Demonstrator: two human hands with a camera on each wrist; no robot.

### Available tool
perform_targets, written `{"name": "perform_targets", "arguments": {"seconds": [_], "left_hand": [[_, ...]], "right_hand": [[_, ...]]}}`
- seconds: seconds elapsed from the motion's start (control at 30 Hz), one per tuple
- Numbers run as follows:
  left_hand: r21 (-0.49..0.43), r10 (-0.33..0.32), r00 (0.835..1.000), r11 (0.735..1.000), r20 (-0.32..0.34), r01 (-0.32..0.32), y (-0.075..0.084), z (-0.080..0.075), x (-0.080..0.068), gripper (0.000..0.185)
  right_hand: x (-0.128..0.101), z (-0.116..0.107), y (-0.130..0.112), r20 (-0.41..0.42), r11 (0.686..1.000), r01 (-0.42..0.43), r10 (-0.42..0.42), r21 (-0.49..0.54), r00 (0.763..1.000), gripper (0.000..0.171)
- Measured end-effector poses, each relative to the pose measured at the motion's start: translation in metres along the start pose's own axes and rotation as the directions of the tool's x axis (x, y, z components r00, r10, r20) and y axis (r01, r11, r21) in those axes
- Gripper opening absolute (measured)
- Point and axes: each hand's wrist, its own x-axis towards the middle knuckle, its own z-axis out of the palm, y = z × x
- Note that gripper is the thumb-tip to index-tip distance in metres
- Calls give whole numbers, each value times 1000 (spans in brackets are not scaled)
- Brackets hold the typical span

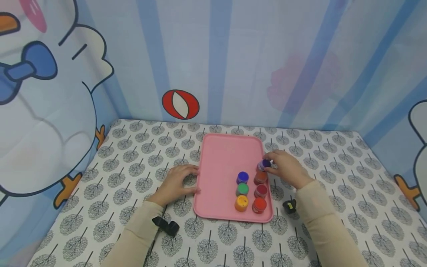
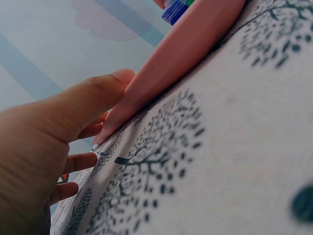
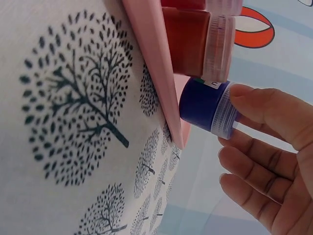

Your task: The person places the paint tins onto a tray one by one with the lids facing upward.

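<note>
A pink tray lies in the middle of the table. On its right half stand small paint jars in two rows: blue, green and yellow-orange, then orange-red, dark red and red. My right hand pinches a dark purple jar at the far end of the right row, tilted just above the tray's right rim. In the right wrist view the thumb lies on this jar. My left hand touches the tray's left rim with thumb and fingertips.
A tree-print cloth covers the table. Printed fabric walls close it in at the back and both sides. Black wrist straps show near each forearm. The far half of the tray holds nothing.
</note>
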Motion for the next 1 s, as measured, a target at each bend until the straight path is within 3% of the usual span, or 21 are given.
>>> {"name": "perform_targets", "arguments": {"seconds": [0.27,1.0], "left_hand": [[6,-11,1000,1000,6,11,0,0,0,57],[-4,-13,1000,1000,-1,13,-1,0,0,56]], "right_hand": [[8,4,-1,32,1000,0,-1,18,1000,39],[20,9,-6,73,998,29,-25,-56,997,37]]}}
